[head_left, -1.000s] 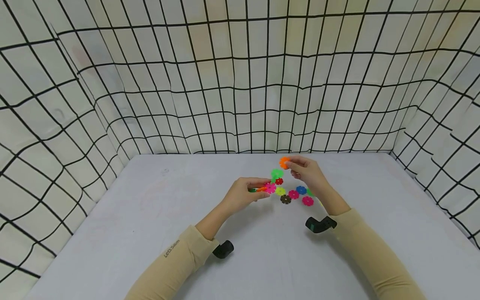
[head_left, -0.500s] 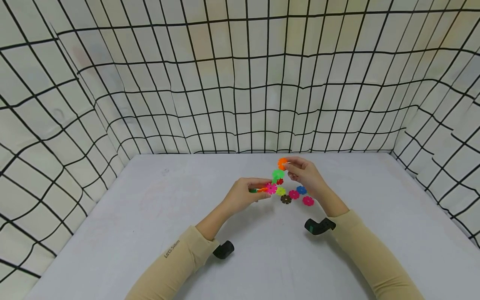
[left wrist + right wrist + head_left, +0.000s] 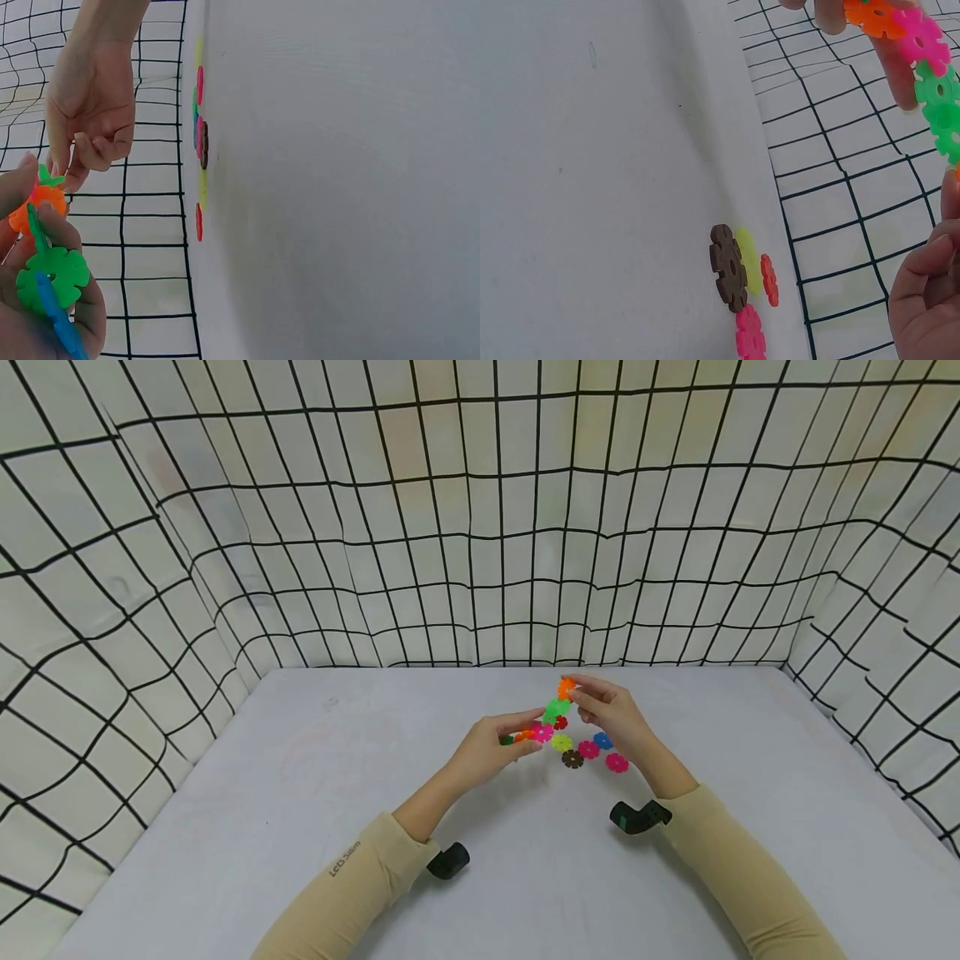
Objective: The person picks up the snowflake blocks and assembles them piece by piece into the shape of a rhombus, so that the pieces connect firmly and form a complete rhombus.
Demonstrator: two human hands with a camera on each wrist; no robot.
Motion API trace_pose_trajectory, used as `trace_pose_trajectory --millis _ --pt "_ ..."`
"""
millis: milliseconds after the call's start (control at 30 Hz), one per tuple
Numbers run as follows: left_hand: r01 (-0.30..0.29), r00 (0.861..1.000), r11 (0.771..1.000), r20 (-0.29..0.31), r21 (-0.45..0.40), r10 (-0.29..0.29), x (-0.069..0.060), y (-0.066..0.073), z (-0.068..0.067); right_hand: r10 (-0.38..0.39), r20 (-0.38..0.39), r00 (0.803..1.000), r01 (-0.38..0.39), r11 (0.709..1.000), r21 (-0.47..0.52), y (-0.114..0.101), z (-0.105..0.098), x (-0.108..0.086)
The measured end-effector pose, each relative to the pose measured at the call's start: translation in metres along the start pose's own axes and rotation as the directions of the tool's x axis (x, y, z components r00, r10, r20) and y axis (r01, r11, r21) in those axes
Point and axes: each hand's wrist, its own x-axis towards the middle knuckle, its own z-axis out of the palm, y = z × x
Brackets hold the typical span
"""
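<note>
My left hand [image 3: 487, 750] grips a chain of joined flower-shaped discs. A pink disc [image 3: 542, 732] and an orange one [image 3: 873, 18] show at its fingers, and green discs [image 3: 556, 710] extend up and right from them. In the left wrist view, a blue disc [image 3: 60, 315] and a green disc [image 3: 52, 280] lie by the palm. My right hand [image 3: 617, 714] pinches an orange disc [image 3: 566, 688] at the chain's upper end, against the green; whether the two are joined cannot be told. The right wrist view shows only an edge of that orange disc.
Loose discs lie on the white table [image 3: 300, 827] below the hands: red [image 3: 561, 722], yellow [image 3: 562, 742], brown [image 3: 572, 759], blue [image 3: 602, 740] and two pink [image 3: 588, 749] [image 3: 617, 763]. A white wall with black netting [image 3: 510, 560] stands behind.
The orange disc in my right hand has come down and left to the green end of the chain. The chain in my left hand has tilted up slightly.
</note>
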Motion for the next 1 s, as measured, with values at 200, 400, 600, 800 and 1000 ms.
trace_pose_trajectory --millis 200,400,600,800,1000 --pt "-0.042 0.999 0.998 0.013 0.036 0.041 0.0009 0.0034 0.0009 -0.013 -0.012 1.000 0.013 0.999 0.035 0.0010 -0.0003 -0.0023" --pt "-0.053 0.998 0.997 0.026 0.058 0.052 0.0008 0.0052 0.0017 -0.001 -0.040 0.999 0.004 0.998 0.064 0.0020 0.0001 -0.0049" --pt "-0.044 0.999 0.998 0.024 0.051 0.043 0.0006 0.0079 0.0019 0.004 -0.067 0.998 0.002 0.996 0.094 0.0010 0.0010 -0.0059" --pt "-0.035 0.999 0.998 0.020 0.049 0.034 0.0010 0.0079 0.0023 0.015 -0.075 0.997 -0.007 0.994 0.109 0.0001 0.0011 -0.0065" --pt "-0.028 0.999 0.999 0.024 0.046 0.027 0.0004 0.0093 0.0016 0.016 -0.070 0.997 -0.009 0.995 0.104 0.0008 0.0013 -0.0070"
